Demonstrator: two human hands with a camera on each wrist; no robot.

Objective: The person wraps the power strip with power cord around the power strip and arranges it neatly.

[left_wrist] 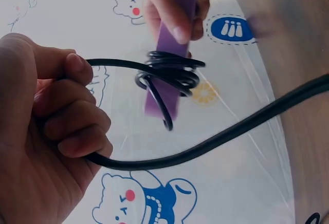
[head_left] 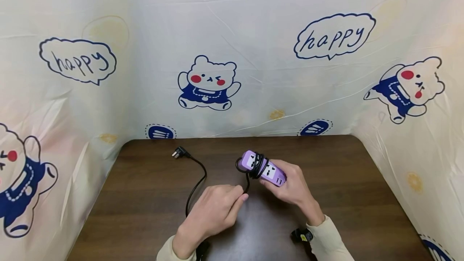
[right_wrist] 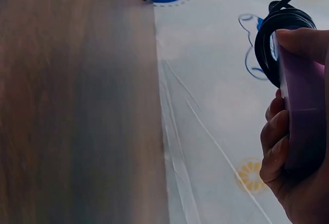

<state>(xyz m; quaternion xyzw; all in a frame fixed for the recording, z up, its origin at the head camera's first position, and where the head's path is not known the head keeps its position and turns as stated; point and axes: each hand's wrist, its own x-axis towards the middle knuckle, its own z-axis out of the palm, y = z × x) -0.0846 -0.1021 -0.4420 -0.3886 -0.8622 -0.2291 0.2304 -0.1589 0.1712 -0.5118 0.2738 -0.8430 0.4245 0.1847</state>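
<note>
My right hand [head_left: 291, 182] grips one end of a purple power strip [head_left: 279, 178], held up over the table with its sockets facing up. Several turns of black cord [head_left: 258, 166] are wound round the strip's middle. From the coil the cord runs to my left hand [head_left: 215, 206], whose fingers are curled round it; in the left wrist view the cord [left_wrist: 190, 154] passes through the fist and out below the little finger. Its free end curves back over the table to a black plug [head_left: 180, 152] at the far left. In the right wrist view the thumb presses along the purple strip [right_wrist: 306, 111].
The dark wooden table [head_left: 145, 196] lies under both hands. A pale printed curtain [head_left: 253, 43] with bears and "happy" bubbles surrounds its back and sides. A small black device [head_left: 301, 235] sits by the right wrist.
</note>
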